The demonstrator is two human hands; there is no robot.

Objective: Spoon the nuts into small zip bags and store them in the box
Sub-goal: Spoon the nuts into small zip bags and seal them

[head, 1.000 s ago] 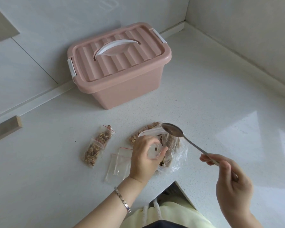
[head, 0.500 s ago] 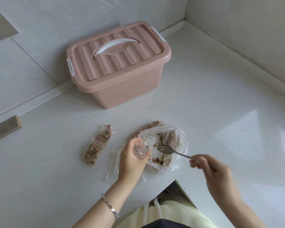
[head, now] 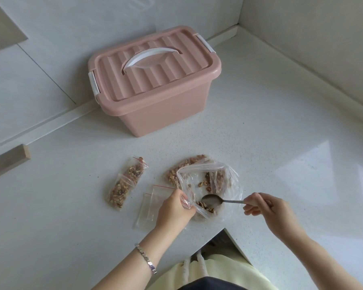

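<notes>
A large clear plastic bag (head: 228, 176) of nuts lies open on the white counter. My right hand (head: 268, 210) grips a metal spoon (head: 213, 200) by its handle, with the bowl low inside that bag beside a few nuts (head: 205, 206). My left hand (head: 173, 208) pinches a small zip bag (head: 186, 203) at the big bag's left edge. Two filled small zip bags (head: 127, 183) lie end to end to the left. The pink box (head: 155, 80) stands behind with its lid on.
Empty small zip bags (head: 150, 204) lie flat under my left wrist. The counter's front edge has a notch (head: 224, 229) right below the nut bag. Walls bound the counter behind the box and on the right. A wooden strip (head: 8, 160) sits at far left.
My right hand has brought the spoon down from above the bag into it, near the nuts. My left hand has shifted slightly left and down with the small zip bag.
</notes>
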